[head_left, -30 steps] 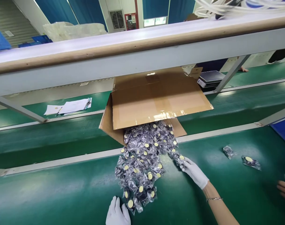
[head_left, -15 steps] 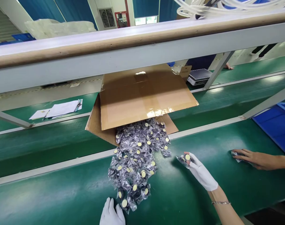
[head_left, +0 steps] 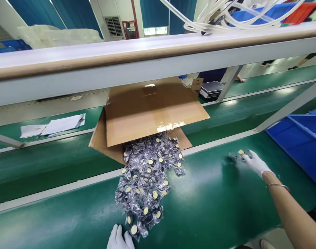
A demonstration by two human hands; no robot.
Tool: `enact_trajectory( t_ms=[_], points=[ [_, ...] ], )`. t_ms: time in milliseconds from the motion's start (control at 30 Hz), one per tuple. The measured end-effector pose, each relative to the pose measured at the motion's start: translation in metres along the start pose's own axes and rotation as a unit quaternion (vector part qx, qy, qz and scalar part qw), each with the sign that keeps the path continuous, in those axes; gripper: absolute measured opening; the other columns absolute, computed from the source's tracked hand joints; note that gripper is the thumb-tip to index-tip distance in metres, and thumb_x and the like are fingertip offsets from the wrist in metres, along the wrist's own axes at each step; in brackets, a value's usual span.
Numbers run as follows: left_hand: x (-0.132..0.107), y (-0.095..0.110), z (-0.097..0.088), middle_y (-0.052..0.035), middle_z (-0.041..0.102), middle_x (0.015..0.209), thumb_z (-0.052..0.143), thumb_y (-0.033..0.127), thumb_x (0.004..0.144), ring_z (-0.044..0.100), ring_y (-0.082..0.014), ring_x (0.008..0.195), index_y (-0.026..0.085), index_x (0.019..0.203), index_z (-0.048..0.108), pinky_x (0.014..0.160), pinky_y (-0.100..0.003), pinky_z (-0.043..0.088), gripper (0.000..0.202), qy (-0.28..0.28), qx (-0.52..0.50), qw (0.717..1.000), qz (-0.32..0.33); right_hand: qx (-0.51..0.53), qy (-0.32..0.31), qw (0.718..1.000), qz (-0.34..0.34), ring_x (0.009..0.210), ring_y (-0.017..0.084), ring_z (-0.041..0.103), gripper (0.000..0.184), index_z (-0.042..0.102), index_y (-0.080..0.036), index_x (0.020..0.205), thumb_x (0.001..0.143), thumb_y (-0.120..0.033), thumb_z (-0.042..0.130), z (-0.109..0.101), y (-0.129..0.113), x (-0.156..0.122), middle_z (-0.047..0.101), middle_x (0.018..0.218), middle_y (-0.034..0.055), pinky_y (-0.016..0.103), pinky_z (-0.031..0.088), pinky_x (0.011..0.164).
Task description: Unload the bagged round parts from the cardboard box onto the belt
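Observation:
A heap of small clear packets (head_left: 147, 180), each with a dark part and a pale yellow disc, spills from a tipped cardboard box (head_left: 150, 114) onto the green belt (head_left: 212, 207). My right hand (head_left: 253, 162), in a white glove, is stretched far to the right and pinches one or two packets (head_left: 237, 156) low over the belt. My left hand (head_left: 120, 238), also gloved, rests at the near end of the heap with its fingers apart, only partly in view.
A grey shelf beam (head_left: 158, 65) crosses overhead with white tubing (head_left: 225, 15) on top. Blue bins (head_left: 300, 138) stand at the right. Papers (head_left: 54, 124) lie on the far belt at left, and a small scale (head_left: 212, 89) sits behind the box.
My right hand has carried packets from the heap's edge far to the right across the belt. The other person's bare hand seen at the right has gone from view.

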State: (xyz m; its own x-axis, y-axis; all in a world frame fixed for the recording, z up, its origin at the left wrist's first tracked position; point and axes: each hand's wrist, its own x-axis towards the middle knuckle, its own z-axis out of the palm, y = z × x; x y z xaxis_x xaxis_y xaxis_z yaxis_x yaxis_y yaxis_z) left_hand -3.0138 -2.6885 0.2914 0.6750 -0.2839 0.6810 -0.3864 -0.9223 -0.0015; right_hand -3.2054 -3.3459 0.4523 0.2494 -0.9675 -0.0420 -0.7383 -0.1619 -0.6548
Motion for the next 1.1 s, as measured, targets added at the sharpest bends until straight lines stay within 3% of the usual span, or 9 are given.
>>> enact_trajectory(
  t_ms=[100,167,267,333,433,633,867,967,1100],
  points=[
    [0.002,0.002,-0.005,-0.0236,0.075,0.111,0.048,0.029,0.094,0.074,-0.0307,0.093,0.006,0.110,0.067,0.077,-0.042,0.061,0.033,-0.021,0.007,1.000,-0.005,-0.049,0.015,0.998,-0.037,0.125,0.048,0.055,0.058,0.062,-0.005,0.131,0.081,-0.035,0.058,0.033,-0.022,-0.027,0.055,0.134,0.0390,0.068,0.038,0.105],
    [0.000,0.002,-0.007,-0.0241,0.075,0.112,0.048,0.029,0.094,0.074,-0.0310,0.095,0.006,0.110,0.067,0.079,-0.043,0.061,0.034,-0.035,0.006,0.999,-0.009,-0.048,-0.024,0.991,-0.120,0.124,0.036,0.058,0.048,0.065,-0.014,0.127,0.087,-0.037,0.054,0.079,-0.047,-0.075,0.064,0.129,0.0241,0.052,0.044,0.108],
    [-0.006,-0.003,-0.004,-0.0239,0.074,0.114,0.048,0.029,0.093,0.073,-0.0310,0.096,0.007,0.111,0.067,0.081,-0.043,0.060,0.034,-0.044,0.001,0.999,-0.020,-0.069,-0.079,0.963,-0.247,0.118,0.030,0.061,0.056,0.058,-0.014,0.135,0.091,-0.049,0.056,0.159,-0.089,-0.159,0.065,0.127,0.0178,0.041,0.050,0.098],
    [-0.012,-0.007,0.001,-0.0221,0.075,0.113,0.050,0.029,0.093,0.073,-0.0303,0.096,0.009,0.111,0.067,0.080,-0.043,0.060,0.033,-0.045,-0.003,0.999,-0.023,-0.127,-0.075,0.961,-0.235,0.113,0.032,0.061,0.067,0.055,-0.010,0.137,0.086,-0.052,0.066,0.202,-0.111,-0.199,0.064,0.125,0.0197,0.039,0.051,0.090],
    [-0.017,-0.012,0.007,-0.0205,0.075,0.112,0.052,0.030,0.091,0.074,-0.0294,0.095,0.011,0.111,0.067,0.078,-0.042,0.061,0.032,-0.032,-0.006,0.999,-0.001,-0.167,-0.058,0.966,-0.186,0.109,0.031,0.061,0.050,0.059,-0.009,0.128,0.092,-0.044,0.061,0.235,-0.124,-0.217,0.067,0.114,0.0186,0.035,0.048,0.083],
    [-0.013,-0.006,0.001,-0.0225,0.075,0.114,0.051,0.029,0.092,0.073,-0.0318,0.099,0.008,0.110,0.068,0.083,-0.046,0.061,0.032,-0.053,-0.025,0.997,-0.042,-0.147,-0.080,0.975,-0.144,0.080,0.020,0.065,0.030,0.062,-0.018,0.115,0.101,-0.031,0.038,0.230,-0.102,-0.210,0.070,0.088,0.0054,0.028,0.041,0.064],
    [-0.014,-0.003,-0.001,-0.0216,0.075,0.114,0.050,0.031,0.091,0.072,-0.0335,0.103,0.011,0.109,0.069,0.087,-0.049,0.061,0.033,-0.089,-0.056,0.991,-0.082,-0.120,-0.086,0.967,-0.209,0.104,0.035,0.060,0.026,0.062,-0.018,0.098,0.093,-0.042,0.052,0.219,-0.095,-0.245,0.067,0.108,0.0197,0.040,0.045,0.083],
    [-0.014,-0.003,-0.002,-0.0209,0.075,0.115,0.051,0.031,0.091,0.072,-0.0330,0.104,0.012,0.109,0.069,0.088,-0.048,0.060,0.032,-0.088,-0.057,0.990,-0.089,-0.049,-0.155,0.980,-0.113,0.098,0.032,0.064,0.019,0.060,-0.021,0.097,0.089,-0.036,0.053,0.210,-0.098,-0.240,0.069,0.101,0.0153,0.038,0.046,0.080],
    [-0.011,-0.003,-0.004,-0.0243,0.073,0.117,0.050,0.030,0.092,0.072,-0.0330,0.103,0.007,0.110,0.069,0.086,-0.046,0.060,0.035,-0.085,-0.033,0.994,-0.061,0.006,-0.174,0.984,-0.037,0.090,0.027,0.067,0.042,0.055,-0.022,0.122,0.089,-0.049,0.053,0.203,-0.115,-0.205,0.072,0.099,0.0090,0.036,0.047,0.078]
  ],
)
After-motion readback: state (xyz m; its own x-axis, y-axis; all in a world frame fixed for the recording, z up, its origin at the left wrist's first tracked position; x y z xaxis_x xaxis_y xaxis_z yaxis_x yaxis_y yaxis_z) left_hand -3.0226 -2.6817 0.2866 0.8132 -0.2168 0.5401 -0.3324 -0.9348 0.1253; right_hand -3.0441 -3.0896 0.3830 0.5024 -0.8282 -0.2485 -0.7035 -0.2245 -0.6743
